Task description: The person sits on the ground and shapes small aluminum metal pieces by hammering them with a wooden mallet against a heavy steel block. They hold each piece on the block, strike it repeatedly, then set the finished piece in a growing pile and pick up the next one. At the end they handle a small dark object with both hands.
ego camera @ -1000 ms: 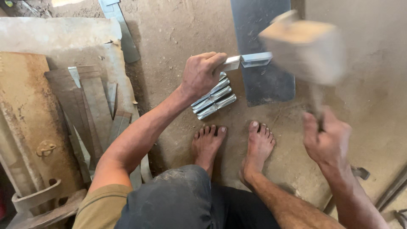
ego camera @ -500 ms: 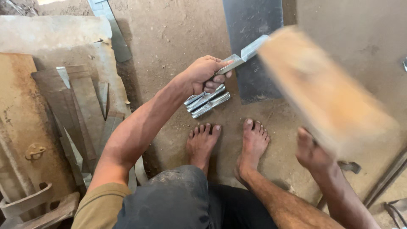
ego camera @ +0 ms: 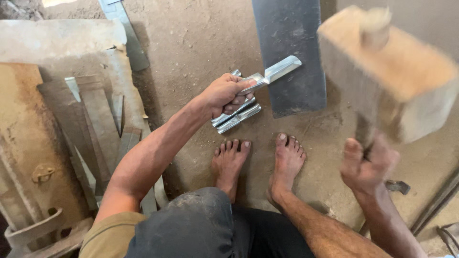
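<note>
Nearby: metal strip (ego camera: pixel 275 74) over dark plate (ego camera: pixel 291 52); scrap strips (ego camera: pixel 95 124) leftward.

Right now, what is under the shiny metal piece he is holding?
Under the metal piece lies a dark metal plate on the dirt floor. The left hand covers its near end and partly hides a stack of strips.

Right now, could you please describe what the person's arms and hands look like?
Both arms are bare to the upper arm: no gloves, watch or rings show on the left hand or right hand. An olive-tan short sleeve covers the left upper arm. The forearms look lean and dusty.
</note>
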